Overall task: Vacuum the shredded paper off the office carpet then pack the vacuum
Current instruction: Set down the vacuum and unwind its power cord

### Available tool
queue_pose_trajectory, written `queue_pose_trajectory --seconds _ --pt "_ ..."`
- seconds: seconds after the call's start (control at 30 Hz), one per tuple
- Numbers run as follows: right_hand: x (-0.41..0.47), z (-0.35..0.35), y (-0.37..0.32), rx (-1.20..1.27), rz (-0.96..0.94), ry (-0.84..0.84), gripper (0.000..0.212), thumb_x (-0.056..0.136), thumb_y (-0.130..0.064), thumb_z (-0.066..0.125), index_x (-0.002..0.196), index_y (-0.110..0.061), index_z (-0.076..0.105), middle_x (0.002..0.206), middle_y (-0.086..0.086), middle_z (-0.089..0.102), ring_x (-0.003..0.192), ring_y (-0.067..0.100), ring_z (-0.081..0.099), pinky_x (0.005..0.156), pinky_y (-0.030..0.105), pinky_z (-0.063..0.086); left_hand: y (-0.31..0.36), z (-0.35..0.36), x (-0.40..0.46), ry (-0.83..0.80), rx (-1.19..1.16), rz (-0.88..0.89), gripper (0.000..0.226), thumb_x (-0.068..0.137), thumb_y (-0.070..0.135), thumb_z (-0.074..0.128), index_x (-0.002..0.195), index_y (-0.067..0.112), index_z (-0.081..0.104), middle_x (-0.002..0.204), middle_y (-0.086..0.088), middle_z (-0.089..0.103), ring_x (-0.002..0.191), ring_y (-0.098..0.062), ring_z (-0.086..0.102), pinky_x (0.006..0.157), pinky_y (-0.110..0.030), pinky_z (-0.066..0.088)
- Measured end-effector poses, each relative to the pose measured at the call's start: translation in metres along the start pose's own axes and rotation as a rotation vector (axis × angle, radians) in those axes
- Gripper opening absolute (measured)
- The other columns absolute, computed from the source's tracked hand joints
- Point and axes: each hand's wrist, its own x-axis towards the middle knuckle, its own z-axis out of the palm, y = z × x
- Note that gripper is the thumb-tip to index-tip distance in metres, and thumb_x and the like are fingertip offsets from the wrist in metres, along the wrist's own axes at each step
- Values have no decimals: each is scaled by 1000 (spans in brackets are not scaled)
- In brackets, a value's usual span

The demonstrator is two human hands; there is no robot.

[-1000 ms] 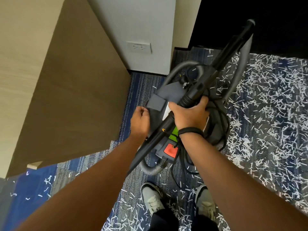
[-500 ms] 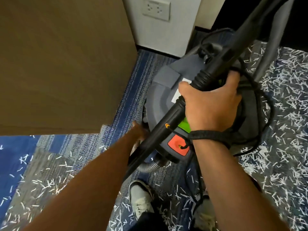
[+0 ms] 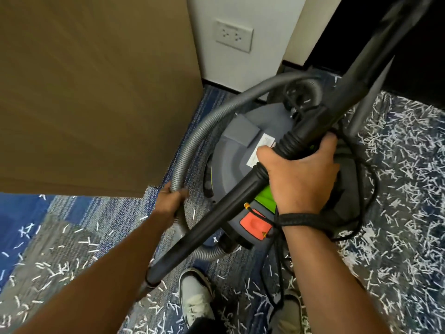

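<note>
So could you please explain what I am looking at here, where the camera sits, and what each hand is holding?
The picture comes from a wide-angle camera worn on a person's head, looking forward and down, so the two arms reaching in from the bottom are the wearer's own. There is no robot, only bare hands. The grey drum in the middle is a vacuum standing on the carpet. The right hand grips the black wand, which crosses above the vacuum. The left hand holds the ribbed grey hose, which arcs round the vacuum's left side. White shredded paper is strewn over the carpet, thickest on the right. A wooden panel fills the upper left, with a wall socket beyond. The wearer's shoes show at the bottom.
</note>
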Motion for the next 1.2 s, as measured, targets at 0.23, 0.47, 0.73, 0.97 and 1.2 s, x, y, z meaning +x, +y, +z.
queue_pose_trajectory --seconds 0.23,0.47,0.73,0.97,1.2 --pt "-28 3 -13 -182 17 -21 80 45 -55 80 116 -36 48 94 0 47 90 35 55 82 47 54 141 -20 -53 -448 -35 114 55 79 57 75 122 23 66 86 -1 65 65 -13 62 58 -28 50" --pt "-51 6 -22 -254 -3 -88 79 46 -56 79 116 -33 49 101 9 54 93 35 55 83 47 54 206 -19 -91 -485 609 162 58 93 58 68 142 29 59 127 6 61 121 -21 57 104 -40 40" --pt "-58 5 -27 -285 -50 -175 75 47 -50 81 110 -34 45 99 8 51 87 32 52 79 41 52 154 -76 -149 -491 411 334 40 72 25 73 112 25 66 91 3 70 81 -14 64 73 -31 52" --pt "-62 10 -30 -358 -140 -266 75 48 -50 82 111 -31 45 98 5 48 80 21 38 71 33 40 177 -114 -172 -399 215 240 55 83 58 70 120 18 67 102 -17 77 81 -27 69 80 -40 56" --pt "-64 16 -38 -427 -201 -338 80 50 -49 85 116 -31 43 106 4 48 80 19 36 73 29 35 202 -108 -173 -422 277 167 58 63 37 78 114 14 63 85 -9 74 74 -25 71 68 -39 60"
